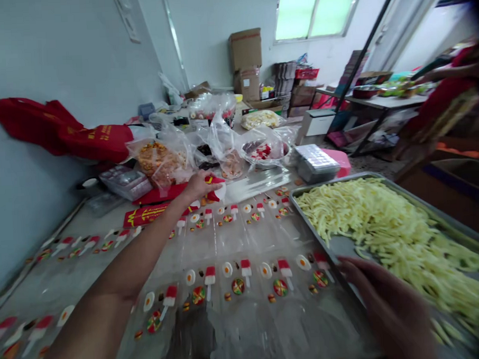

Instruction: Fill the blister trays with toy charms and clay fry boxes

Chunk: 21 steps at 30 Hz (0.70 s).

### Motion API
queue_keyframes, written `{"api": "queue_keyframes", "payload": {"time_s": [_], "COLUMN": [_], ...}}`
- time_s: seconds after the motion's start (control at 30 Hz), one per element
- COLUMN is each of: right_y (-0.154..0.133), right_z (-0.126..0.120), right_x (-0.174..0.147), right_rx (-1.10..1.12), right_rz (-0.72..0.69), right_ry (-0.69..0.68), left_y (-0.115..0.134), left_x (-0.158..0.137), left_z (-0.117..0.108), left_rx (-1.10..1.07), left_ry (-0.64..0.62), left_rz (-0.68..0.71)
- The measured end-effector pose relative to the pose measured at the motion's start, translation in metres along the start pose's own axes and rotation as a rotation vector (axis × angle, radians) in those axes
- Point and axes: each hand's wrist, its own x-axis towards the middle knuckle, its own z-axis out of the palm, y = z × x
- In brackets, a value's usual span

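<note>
My left hand (200, 186) reaches across the table, its fingers closed on a red paper fries carton (215, 195) with yellow marks. More flat red cartons (143, 215) lie under and beside that wrist. My right hand (388, 305), blurred, hovers at the left rim of a metal tray (315, 226); its fingers look stretched out, with nothing visible in them. Pale yellow miniature fries (368, 211) are heaped in the tray. Clear plastic packs lie in rows on the table, bearing tiny fried eggs (227, 269), pizzas (238, 286), burgers (227, 296) and red-and-white popsicles (246, 272).
Clear bags of small pieces (159, 162) and a bowl of red-and-white pieces (264, 151) stand at the back. Stacked clear boxes (317, 163) sit behind the tray. Red fabric (95, 141) hangs by the left wall. A person in red (443, 107) is at another table on the right.
</note>
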Motion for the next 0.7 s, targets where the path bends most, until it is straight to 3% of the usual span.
{"api": "queue_keyframes", "payload": {"time_s": [0.07,0.13,0.23,0.3,0.4,0.47,0.57,0.7], "right_y": [-0.054,-0.083,-0.083,-0.068,-0.045,-0.035,-0.029,-0.025], "right_z": [0.029,0.056,0.076,0.076,0.066,0.058,0.052,0.046], "right_x": [0.028,0.056,0.078,0.077,0.063,0.052,0.039,0.03], "right_rx": [0.271,0.243,0.017,0.061,0.413,0.589,0.653,0.608], "right_rz": [0.012,-0.11,-0.134,-0.038,0.201,0.301,0.266,0.183], "right_ry": [-0.185,-0.263,-0.301,-0.383,-0.482,-0.48,-0.472,-0.459], "left_y": [0.04,0.081,0.13,0.15,0.168,0.174,0.185,0.202], "left_x": [-0.019,-0.042,-0.073,-0.089,-0.108,-0.119,-0.132,-0.139], "left_z": [0.021,0.046,0.077,0.089,0.092,0.09,0.09,0.106], "left_rx": [-0.2,-0.435,-0.59,-0.582,-0.462,-0.23,0.158,0.27], "left_ry": [-0.107,-0.2,-0.207,-0.155,-0.179,-0.224,-0.218,-0.265], "left_rz": [0.032,0.014,0.012,0.066,0.259,0.435,0.631,0.683]}}
